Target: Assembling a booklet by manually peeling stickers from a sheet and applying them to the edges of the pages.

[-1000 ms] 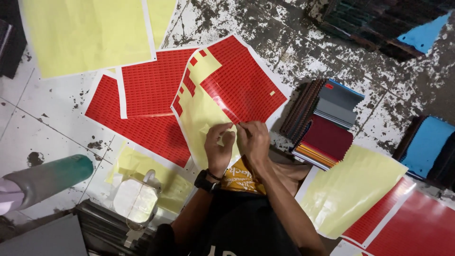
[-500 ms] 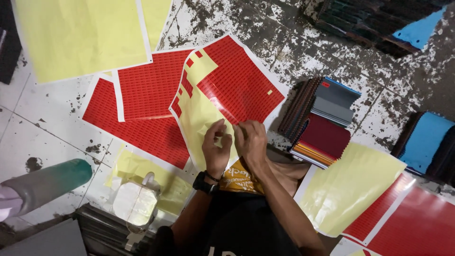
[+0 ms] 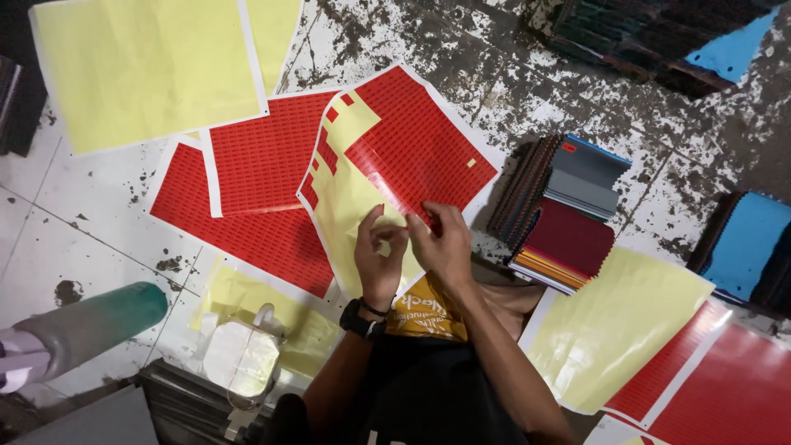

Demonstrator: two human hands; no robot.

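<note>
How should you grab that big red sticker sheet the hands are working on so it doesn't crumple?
Probably by the white border of the red sticker sheet, at its bare far corner, coming in from the side and sliding fingers under. It lies flat on the floor and is thin. The left hand and right hand already cover the near edge.

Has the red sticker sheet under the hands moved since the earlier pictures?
No. The red sticker sheet keeps its place beside the stack of notebooks.

Under the fingers (image 3: 394,235), a glossy red sticker sheet (image 3: 412,148) with matt pale-yellow backing paper showing; beyond them, worn, stained floor (image 3: 511,91); right of them, ridged card swatch stacks (image 3: 568,222).
</note>
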